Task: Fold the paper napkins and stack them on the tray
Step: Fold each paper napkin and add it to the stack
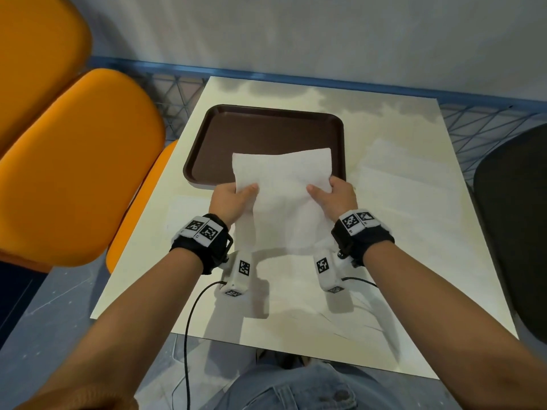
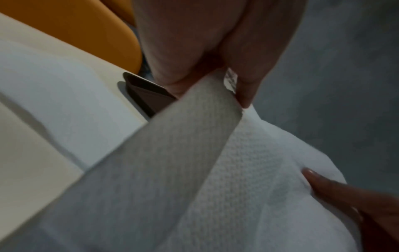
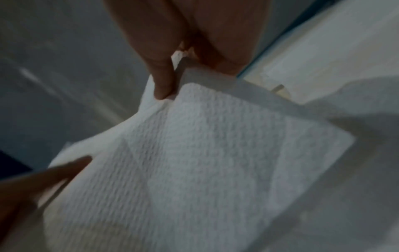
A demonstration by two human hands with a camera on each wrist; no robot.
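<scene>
- Napkin [image 1: 281, 184] being held up off the counter [image 1: 296, 321] by both hands, its far edge hanging over the near part of the tray [image 1: 266, 128], its near end drooping between the wrists.
- Left hand [image 1: 231, 199] is pinching the napkin's left edge, thumb on top and fingers beneath; the left wrist view is showing the sheet doubling over at that grip.
- Right hand [image 1: 334, 196] is pinching the right edge in the same manner; both grips are closed on paper, neither released.
- Tray is lying at the far left of the counter; no folded napkin is showing on its visible surface.
- More white sheets [image 1: 399, 173] are lying flat on the counter to the right of the tray, with another faintly showing to the left below the hands.
- Step in hand, as judged: folding a napkin, the stack apparently not yet begun.
- Next move is calling for bringing opposite edges together evenly, pressing the crease flat, then setting the folded piece on the tray.
</scene>
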